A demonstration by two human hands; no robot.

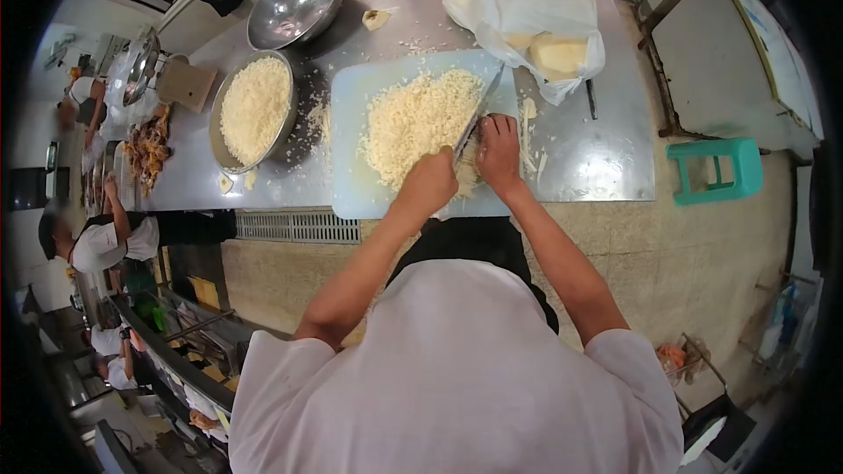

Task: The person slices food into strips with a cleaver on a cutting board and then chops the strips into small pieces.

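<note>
My left hand (428, 183) is closed round the handle of a kitchen knife (480, 113), whose blade points away from me over the cutting board (349, 136). Just right of the blade, my right hand (499, 154) has its fingers curled down on pale strips of food (467, 177). A broad heap of finely chopped, cream-coloured food (413, 127) covers the middle of the board, left of the knife. I cannot tell exactly what the food is.
A metal bowl of the chopped food (255, 111) stands left of the board, below another metal bowl (296, 4). A white plastic bag (527, 0) holds pale blocks (558, 56). Browned food pieces (147, 151) lie far left near co-workers. A green stool (716, 168) stands right.
</note>
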